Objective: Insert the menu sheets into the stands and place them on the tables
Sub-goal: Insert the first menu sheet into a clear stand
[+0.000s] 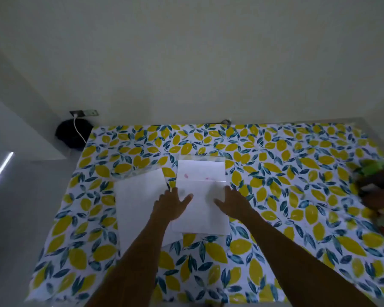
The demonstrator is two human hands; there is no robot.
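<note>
We work on the lemon-print table (275,196), where a spare sheet (138,202) lies left. The menu sheet (200,216) sits half inside the clear stand (201,168), laid flat for sliding. Our left hand (171,203) and right hand (233,203) rest spread and unclenched, likely steadying its edges.

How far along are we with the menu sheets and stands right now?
Early. Nothing looks finished: no stand is standing upright. In hand: the left hand and right hand rest on a sheet that seems partly slid into a clear stand lying flat on the lemon-print cloth. Left: a second sheet beside it, and all placing.
</note>
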